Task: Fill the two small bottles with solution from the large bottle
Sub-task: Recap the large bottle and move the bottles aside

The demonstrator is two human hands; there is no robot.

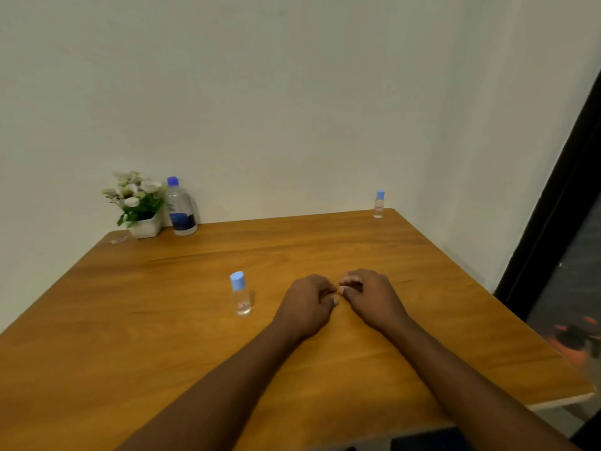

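Note:
A large clear bottle [180, 208] with a blue cap and a dark blue label stands at the table's far left, by the wall. One small clear bottle [241, 294] with a light blue cap stands upright mid-table, just left of my left hand [309, 305]. A second small capped bottle [379, 204] stands at the far right corner. My right hand [370, 296] rests on the wood beside the left one, fingertips nearly touching. Both hands have curled fingers and hold nothing.
A white pot of pale artificial flowers [138, 203] stands against the large bottle's left side. The wooden table [162, 304] meets a cream wall at the back; its right edge drops toward a dark frame [553, 229]. A small scrap [117, 240] lies near the far left corner.

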